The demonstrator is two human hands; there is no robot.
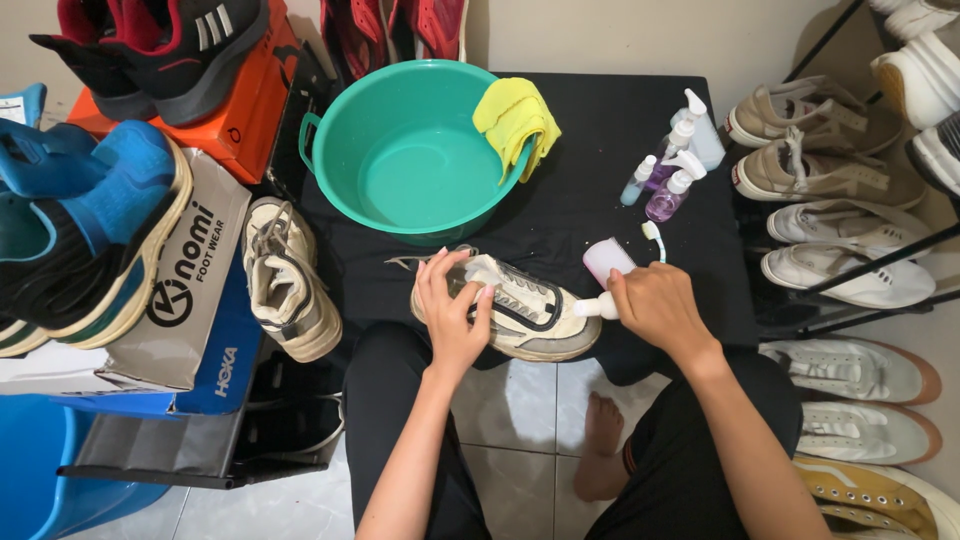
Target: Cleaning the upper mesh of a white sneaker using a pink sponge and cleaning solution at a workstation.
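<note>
Sneaker [520, 310] at 6 o'clock of basin [350, 140] looks mid-clean, still dingy: left hand [452, 318] grips its upper, right hand [655, 305] clasps white brush [598, 306] at toe.

There is one view only, from a camera on the person's head. It looks almost straight down, close over the black table [600, 130], taking in the knees below, shoe boxes [190, 270] at left and a shoe rack [850, 270] at right.
</note>
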